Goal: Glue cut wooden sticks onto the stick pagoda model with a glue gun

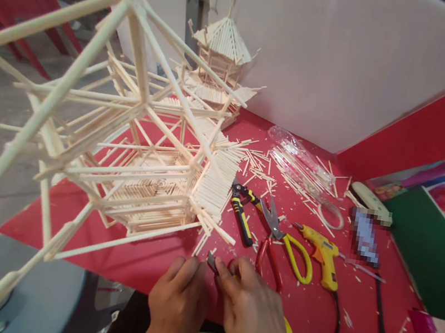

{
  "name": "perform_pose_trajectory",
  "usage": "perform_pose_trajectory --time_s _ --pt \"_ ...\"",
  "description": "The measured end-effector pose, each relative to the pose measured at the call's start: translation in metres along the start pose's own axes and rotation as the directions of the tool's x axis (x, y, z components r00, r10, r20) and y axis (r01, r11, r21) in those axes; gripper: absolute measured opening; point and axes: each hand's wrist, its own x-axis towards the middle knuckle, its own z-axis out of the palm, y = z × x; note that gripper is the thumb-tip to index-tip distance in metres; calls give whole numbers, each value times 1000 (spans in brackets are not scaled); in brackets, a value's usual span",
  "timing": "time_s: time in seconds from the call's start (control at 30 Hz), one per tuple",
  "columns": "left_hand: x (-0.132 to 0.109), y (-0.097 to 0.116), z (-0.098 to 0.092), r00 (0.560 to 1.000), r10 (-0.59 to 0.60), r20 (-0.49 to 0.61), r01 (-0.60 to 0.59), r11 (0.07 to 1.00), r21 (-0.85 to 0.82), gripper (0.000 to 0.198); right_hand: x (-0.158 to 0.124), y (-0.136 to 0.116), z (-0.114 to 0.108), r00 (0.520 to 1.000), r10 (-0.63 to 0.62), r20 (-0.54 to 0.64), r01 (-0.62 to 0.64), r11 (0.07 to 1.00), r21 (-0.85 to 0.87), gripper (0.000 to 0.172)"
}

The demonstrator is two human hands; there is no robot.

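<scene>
At the table's front edge my left hand point(180, 300) is closed, fingers pinched; what it holds, if anything, is hidden. My right hand point(252, 312) is wrapped round a yellow tool with a dark metal tip point(212, 262). That tip points toward my left fingertips, and the tool's exact kind is covered by my fingers. Just beyond both hands stands a large pavilion model of thin wooden sticks point(164, 177), its open roof frame rising close to the camera. Short stick ends jut from its corner above my hands.
On the red table point(222, 301) lie yellow-black cutters point(243, 215), scissors with red and yellow handles point(277, 231), a yellow glue gun point(324, 256) and a plastic bag of sticks point(302, 159). Loose sticks point(260, 167) are scattered about. A finished-looking pagoda model point(225, 43) stands behind, against the white wall.
</scene>
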Motion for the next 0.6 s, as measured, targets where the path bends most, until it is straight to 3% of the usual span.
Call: perform_pose_trajectory --time_s 0.27,0.6 --pt "-3 0 2 1000 -13 4 13 1000 3 17 -2 -3 2 999 15 -33 -16 999 -44 56" --pt "4 6 3 998 -41 -40 43 998 49 25 0 -4 11 986 -19 -167 14 1000 -28 51"
